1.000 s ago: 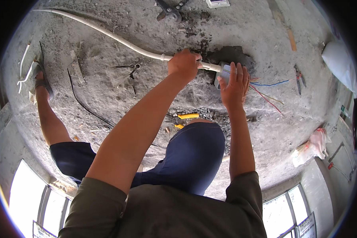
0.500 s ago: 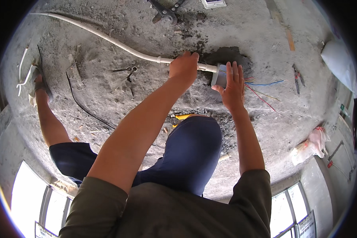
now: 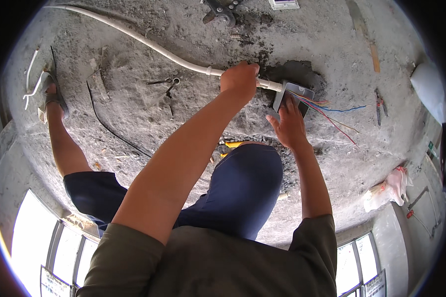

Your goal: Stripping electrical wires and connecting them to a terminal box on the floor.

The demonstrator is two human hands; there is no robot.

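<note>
My left hand (image 3: 239, 79) is closed around a white plastic conduit pipe (image 3: 148, 45) that runs across the rough concrete floor (image 3: 183, 123) from the upper left. The pipe ends at a grey electrical box (image 3: 302, 92) set in a dark hollow in the floor. Red, blue and yellow wires (image 3: 334, 115) trail out of the box to the right. My right hand (image 3: 288, 123) lies open, fingers spread, against the near edge of the box. My knee in dark blue shorts (image 3: 243, 185) is bent below both hands.
Pliers (image 3: 379, 105) lie right of the wires, a metal clip-like tool (image 3: 166, 84) left of my hand. A black cable (image 3: 109, 126) curves over the floor. My sandalled foot (image 3: 49, 96) is at left. A white bag (image 3: 430, 91) sits at right, a pink bag (image 3: 387, 188) lower right.
My right hand has slid down off the box face to its near edge, uncovering the box and wires. My left hand keeps its grip on the pipe.
</note>
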